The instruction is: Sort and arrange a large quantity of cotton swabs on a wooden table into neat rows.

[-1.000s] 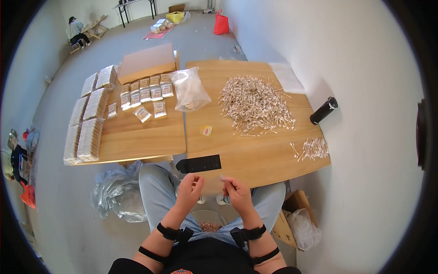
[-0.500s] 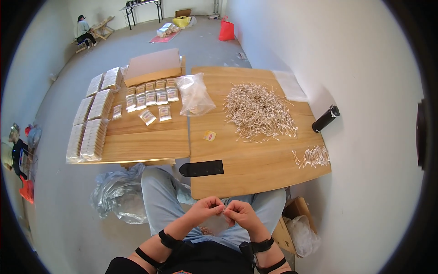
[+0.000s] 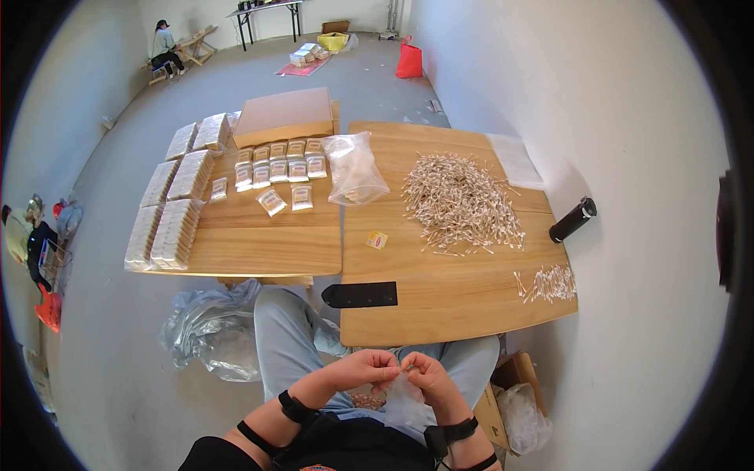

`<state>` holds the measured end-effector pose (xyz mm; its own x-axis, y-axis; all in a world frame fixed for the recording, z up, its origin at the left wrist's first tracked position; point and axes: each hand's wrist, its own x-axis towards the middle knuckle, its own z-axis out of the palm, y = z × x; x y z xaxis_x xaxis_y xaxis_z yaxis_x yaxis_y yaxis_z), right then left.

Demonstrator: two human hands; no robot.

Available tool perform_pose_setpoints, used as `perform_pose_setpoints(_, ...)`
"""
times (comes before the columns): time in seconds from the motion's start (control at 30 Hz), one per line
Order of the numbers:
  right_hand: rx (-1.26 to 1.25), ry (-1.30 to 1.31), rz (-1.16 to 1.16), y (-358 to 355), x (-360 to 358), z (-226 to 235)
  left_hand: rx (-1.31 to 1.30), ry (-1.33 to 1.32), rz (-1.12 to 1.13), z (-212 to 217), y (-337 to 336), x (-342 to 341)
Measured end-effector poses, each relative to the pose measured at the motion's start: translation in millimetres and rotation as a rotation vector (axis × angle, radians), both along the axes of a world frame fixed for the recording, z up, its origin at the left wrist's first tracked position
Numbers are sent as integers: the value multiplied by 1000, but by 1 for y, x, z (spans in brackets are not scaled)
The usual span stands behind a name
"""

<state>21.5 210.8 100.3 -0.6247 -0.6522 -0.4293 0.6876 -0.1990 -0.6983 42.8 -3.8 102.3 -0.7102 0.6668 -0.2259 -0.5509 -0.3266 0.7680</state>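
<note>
Small clear plastic bag (image 3: 407, 402): held over lap, near edge of counter (image 3: 440, 314), mouth pinched between left hand (image 3: 367, 369) and right hand (image 3: 428, 375). Contents hidden. Filled packets (image 3: 276, 166) ranked far left, stacked bundles (image 3: 174, 224) beside. Large heap of loose sticks (image 3: 459, 200) far right, small pile (image 3: 550, 282) near right, unpacked; judged well short of done.

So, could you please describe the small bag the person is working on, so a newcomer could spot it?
Start at the wooden table and drop to the lap below its near edge. There, left hand and right hand pinch a small clear plastic bag, the only one off the tabletops.
</note>
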Motion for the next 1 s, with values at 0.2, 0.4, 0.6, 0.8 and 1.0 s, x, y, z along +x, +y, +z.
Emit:
perform_pose_setpoints(0.2,-205,-54,130,8,-1,1,65,-130,49,-9,1,1)
perform_pose_setpoints(0.4,-340,280,-93,-1,-8,17,181,-195,-8,-25,10,9)
perform_pose_setpoints(0.6,-59,219,449,17,-21,27,-48,70,-10,-25,-4,0)
perform_pose_setpoints(0.8,246,693,594,-4,-25,24,-457,353,-217,0,-34,-6)
perform_pose_setpoints(1.0,528,1352,603,-39,-33,25,-876,755,193,-21,-24,-1)
